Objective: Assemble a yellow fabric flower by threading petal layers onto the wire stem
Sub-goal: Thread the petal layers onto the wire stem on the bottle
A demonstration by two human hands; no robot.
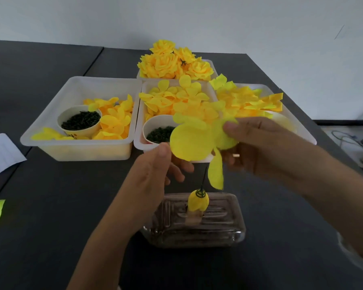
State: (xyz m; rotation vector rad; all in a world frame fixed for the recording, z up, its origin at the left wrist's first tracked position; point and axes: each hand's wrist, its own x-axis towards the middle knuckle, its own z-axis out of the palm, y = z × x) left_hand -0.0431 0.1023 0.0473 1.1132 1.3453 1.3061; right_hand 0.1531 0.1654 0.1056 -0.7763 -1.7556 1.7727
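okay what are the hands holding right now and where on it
Both hands hold one yellow petal layer: left hand at its lower left edge, right hand pinching its right petal.

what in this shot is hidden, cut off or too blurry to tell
- Head view: the top of the wire stem is hidden behind the petal layer, so whether it is threaded cannot be told.
- The left hand fingertips lie behind the petals; its exact grip is unclear.
- The right-hand tray is partly covered by the right hand.
- The dark pieces in the paper cup are too small to identify.
- The white paper is cut off by the left edge.
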